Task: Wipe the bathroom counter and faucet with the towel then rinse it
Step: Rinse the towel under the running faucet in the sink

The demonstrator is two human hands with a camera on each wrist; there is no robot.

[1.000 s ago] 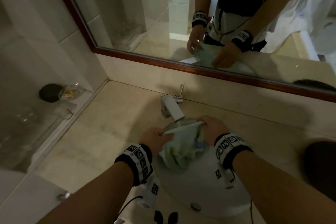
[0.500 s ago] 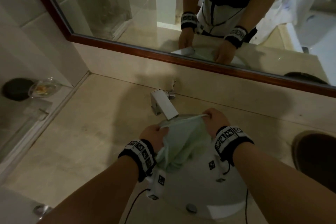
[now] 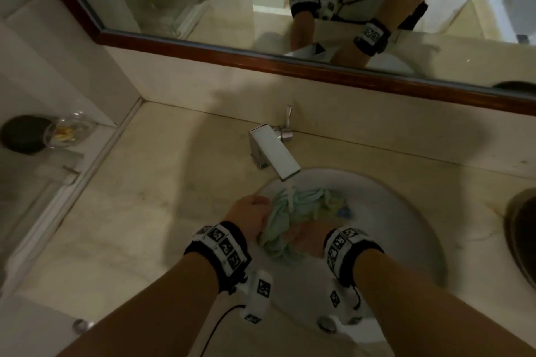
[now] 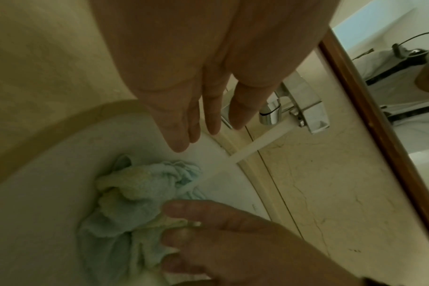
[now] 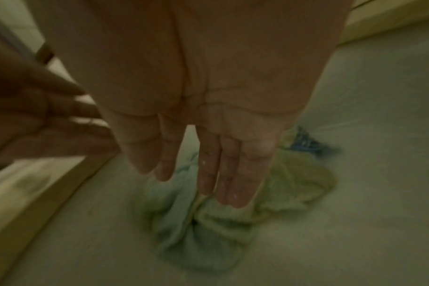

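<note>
No grip is kept on the towel point(image 3: 301, 211): the left hand point(image 4: 184, 108) and the right hand point(image 5: 208, 151) are seen in the wrist views with fingers straight and spread above it, the right fingers point(image 5: 233, 185) beaded with water, and whether they touch the cloth cannot be told. The pale green towel is left bunched in the white basin point(image 3: 406, 229), directly under the spout of the faucet point(image 3: 272, 153), from which a stream is seen falling onto the cloth. The worktop point(image 3: 162, 182) beside the faucet is shown bare of the towel, so the wiping is judged finished and the rinse under way; wringing the towel and shutting off the water are judged still to be done. A glass dish point(image 3: 68, 132) is seen on a ledge well to the faucet's left, the mirror point(image 3: 377, 9) behind it
</note>
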